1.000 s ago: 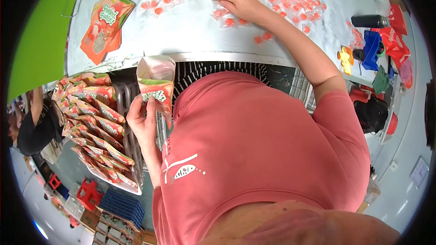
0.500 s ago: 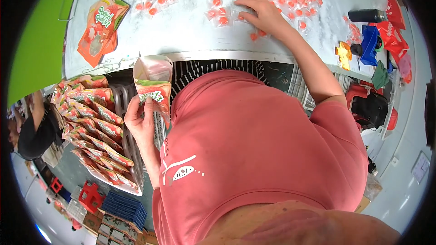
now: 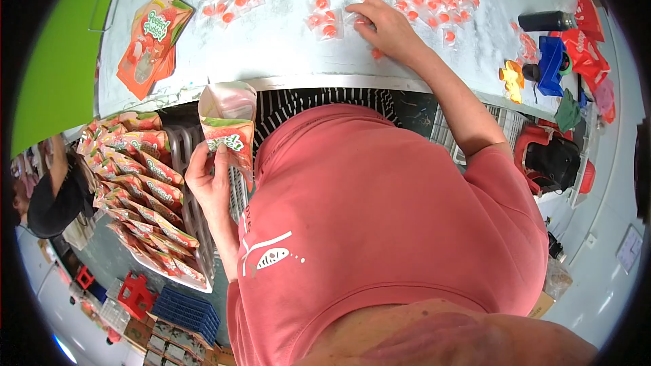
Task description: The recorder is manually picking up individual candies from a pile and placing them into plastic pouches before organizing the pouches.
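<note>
While glossy pouch (image 3: 228, 129) gapes (left-held), right hand (image 3: 386, 27) rakes clear-wrapped candies (image 3: 325, 22).

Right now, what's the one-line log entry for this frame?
left hand: holds open pouch | right hand: on wrapped candies | table: flat pouch stack

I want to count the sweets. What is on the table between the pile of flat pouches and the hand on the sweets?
In the head view, between the stack of flat pouches and the right hand lie two small clusters of wrapped orange sweets, with bare table around them.
</note>
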Demonstrator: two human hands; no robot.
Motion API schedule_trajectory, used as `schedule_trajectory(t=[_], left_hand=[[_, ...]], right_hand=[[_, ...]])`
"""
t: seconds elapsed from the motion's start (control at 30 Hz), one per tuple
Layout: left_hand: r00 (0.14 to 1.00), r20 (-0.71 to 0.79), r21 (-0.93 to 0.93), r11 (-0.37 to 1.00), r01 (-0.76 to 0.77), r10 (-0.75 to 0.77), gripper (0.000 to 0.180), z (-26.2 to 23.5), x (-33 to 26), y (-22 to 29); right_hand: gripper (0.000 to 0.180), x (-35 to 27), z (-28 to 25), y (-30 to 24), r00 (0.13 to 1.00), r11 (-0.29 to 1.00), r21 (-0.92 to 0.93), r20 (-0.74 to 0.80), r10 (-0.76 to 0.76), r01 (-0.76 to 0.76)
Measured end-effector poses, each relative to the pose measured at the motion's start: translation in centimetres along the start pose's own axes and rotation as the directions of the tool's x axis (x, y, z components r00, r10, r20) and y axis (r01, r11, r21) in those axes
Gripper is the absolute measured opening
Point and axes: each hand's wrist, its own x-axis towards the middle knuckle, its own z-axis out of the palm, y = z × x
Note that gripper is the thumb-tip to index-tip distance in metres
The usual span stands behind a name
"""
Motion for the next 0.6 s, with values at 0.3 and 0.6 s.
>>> schedule_trajectory(t=[0.3, 0.6], left_hand=[[1.0, 0.001, 0.006, 1.0, -0.01, 0.01, 0.012, 0.1, 0.1, 0.0], [1.0, -0.003, -0.007, 1.0, -0.008, 0.008, 0.013, -0.1, -0.1, -0.3]], right_hand=[[0.047, 1.0, -0.3, -1.9, 0.988, 0.997, -0.051, -0.141, -0.069, 0.062], [0.071, 4.0, 1.5, -2.9, 0.984, 0.999, 0.025, 0.173, 0.033, -0.037]])
